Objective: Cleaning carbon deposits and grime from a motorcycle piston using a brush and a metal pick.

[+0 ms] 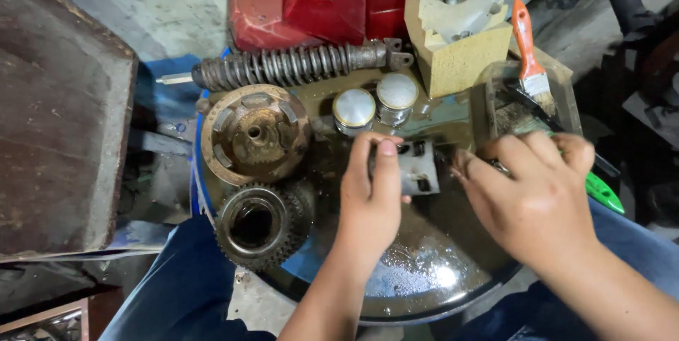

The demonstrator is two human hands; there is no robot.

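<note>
metal block (419, 168) centre on drum top (424, 277) | two pistons (375, 104) behind it | gears (256, 224) left | spring (290, 65) behind pistons | brush (532, 65) in tub (566, 93) right

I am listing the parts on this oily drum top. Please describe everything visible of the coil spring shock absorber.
The shock absorber lies flat along the far edge of the drum top, roughly level left to right. A dark, greasy steel coil wraps its body. The right end carries a metal mounting bracket; a thin pale rod sticks out at the left end. It rests against the red plastic cover behind it. Neither hand touches it.
</note>
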